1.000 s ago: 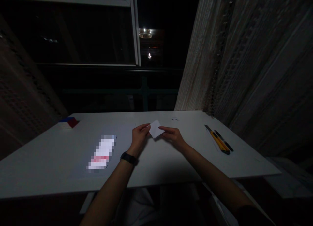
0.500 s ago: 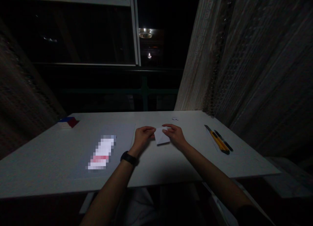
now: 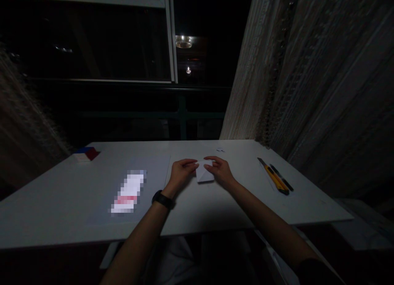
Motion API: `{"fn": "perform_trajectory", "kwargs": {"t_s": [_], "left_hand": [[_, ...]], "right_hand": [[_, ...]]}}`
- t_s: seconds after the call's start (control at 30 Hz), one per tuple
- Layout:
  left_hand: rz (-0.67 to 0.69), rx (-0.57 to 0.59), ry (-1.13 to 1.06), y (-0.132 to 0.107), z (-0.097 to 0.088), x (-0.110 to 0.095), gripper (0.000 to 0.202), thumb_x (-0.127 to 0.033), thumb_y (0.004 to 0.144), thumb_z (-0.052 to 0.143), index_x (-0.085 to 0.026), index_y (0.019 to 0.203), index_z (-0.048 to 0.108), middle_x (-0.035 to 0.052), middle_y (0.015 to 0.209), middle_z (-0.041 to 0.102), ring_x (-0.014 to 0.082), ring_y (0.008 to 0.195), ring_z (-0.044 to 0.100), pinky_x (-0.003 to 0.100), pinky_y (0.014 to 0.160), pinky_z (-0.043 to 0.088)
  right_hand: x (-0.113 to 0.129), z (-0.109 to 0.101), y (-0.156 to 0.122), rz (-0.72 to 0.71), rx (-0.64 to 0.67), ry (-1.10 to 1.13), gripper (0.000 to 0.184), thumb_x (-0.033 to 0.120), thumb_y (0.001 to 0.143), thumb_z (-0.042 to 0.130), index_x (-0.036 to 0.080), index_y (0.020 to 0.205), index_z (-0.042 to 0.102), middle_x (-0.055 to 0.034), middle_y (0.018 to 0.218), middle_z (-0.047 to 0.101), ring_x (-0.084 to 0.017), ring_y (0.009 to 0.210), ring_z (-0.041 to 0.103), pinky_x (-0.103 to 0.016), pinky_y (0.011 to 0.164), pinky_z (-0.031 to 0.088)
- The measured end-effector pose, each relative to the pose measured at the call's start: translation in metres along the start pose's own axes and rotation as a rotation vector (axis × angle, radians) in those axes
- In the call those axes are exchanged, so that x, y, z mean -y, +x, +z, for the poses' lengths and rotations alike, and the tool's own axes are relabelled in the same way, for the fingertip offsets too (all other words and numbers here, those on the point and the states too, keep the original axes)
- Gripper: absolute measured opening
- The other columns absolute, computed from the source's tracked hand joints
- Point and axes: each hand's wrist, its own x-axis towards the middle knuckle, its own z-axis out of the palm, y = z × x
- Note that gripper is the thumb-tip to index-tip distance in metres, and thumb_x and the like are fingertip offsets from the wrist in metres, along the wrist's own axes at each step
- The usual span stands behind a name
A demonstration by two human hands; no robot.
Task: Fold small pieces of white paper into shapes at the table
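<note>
A small folded piece of white paper [image 3: 204, 175] is held between my two hands, just over the middle of the table. My left hand [image 3: 181, 173] pinches its left edge between thumb and fingers; a black band sits on that wrist. On the other side, my right hand [image 3: 221, 170] grips the upper right part, with the thumb lying on the paper's face and the fingers behind it. Crease lines run across the paper. The fingertips behind it are hidden.
On the white table [image 3: 197, 213], a lit phone [image 3: 128, 192] lies on a pale sheet [image 3: 158, 174]. A colored cube [image 3: 86, 154] sits far left. Right are a yellow utility knife [image 3: 275, 177] and a black pen [image 3: 281, 177]. Small scraps [image 3: 220, 150] lie at the back.
My left hand and the paper's left edge have shifted slightly to the right, and the paper's tilt has changed a little. My right hand is almost where it was.
</note>
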Motion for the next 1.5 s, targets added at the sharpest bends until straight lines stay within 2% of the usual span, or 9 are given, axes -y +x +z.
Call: {"fn": "perform_trajectory", "kwargs": {"t_s": [0.13,0.4,0.7,1.17,1.33,1.5], "left_hand": [[0.002,0.039,0.001,-0.0011,-0.0002,-0.0012,0.035,-0.027,0.054,0.077,-0.011,0.083,0.069,0.0062,0.068,0.069,0.0175,0.064,0.064,0.029,0.063,0.052],[-0.018,0.103,-0.041,-0.0038,0.0001,-0.0028,0.035,-0.029,0.055,0.077,-0.01,0.083,0.069,0.0084,0.074,0.07,0.0193,0.068,0.065,0.032,0.068,0.053],[-0.012,0.062,-0.017,-0.0036,0.0016,-0.0047,0.031,-0.027,0.054,0.077,-0.01,0.079,0.071,0.0073,0.071,0.07,0.0178,0.065,0.064,0.03,0.065,0.053],[-0.018,0.13,-0.038,-0.0056,0.0,-0.0062,0.033,-0.023,0.056,0.076,-0.011,0.087,0.07,0.0065,0.071,0.07,0.0169,0.065,0.064,0.028,0.064,0.053],[-0.024,0.091,-0.015,-0.0054,0.0009,-0.0052,0.029,-0.024,0.056,0.076,-0.011,0.081,0.071,0.0076,0.072,0.07,0.0173,0.064,0.064,0.028,0.063,0.053],[-0.013,0.11,-0.005,-0.0041,-0.0002,-0.0046,0.036,-0.027,0.055,0.076,-0.01,0.087,0.069,0.0072,0.071,0.07,0.0176,0.063,0.064,0.029,0.064,0.053]], "right_hand": [[-0.0022,-0.0012,0.0008,-0.021,-0.016,-0.044,0.036,0.037,0.06,0.07,0.018,0.091,0.064,-0.0009,0.064,0.063,-0.015,0.056,0.058,-0.026,0.052,0.043],[-0.0036,-0.0041,0.0015,0.038,-0.005,0.083,0.036,0.034,0.055,0.075,0.017,0.086,0.065,-0.0013,0.066,0.065,-0.016,0.058,0.058,-0.027,0.054,0.043],[-0.0051,-0.0033,0.0015,0.061,-0.014,0.139,0.037,0.034,0.053,0.077,0.018,0.085,0.065,-0.0009,0.065,0.065,-0.016,0.057,0.059,-0.027,0.055,0.044],[-0.0058,-0.0031,0.0023,0.049,-0.004,0.094,0.038,0.033,0.053,0.077,0.017,0.085,0.064,-0.0029,0.069,0.068,-0.018,0.06,0.061,-0.028,0.056,0.047],[-0.0036,-0.0033,0.0015,0.047,0.0,0.104,0.037,0.031,0.053,0.078,0.017,0.085,0.064,-0.0026,0.069,0.068,-0.017,0.059,0.061,-0.027,0.055,0.046],[-0.0049,-0.0033,0.0022,0.049,-0.012,0.126,0.04,0.03,0.051,0.079,0.017,0.087,0.064,-0.0027,0.07,0.068,-0.017,0.059,0.062,-0.027,0.055,0.047]]}}
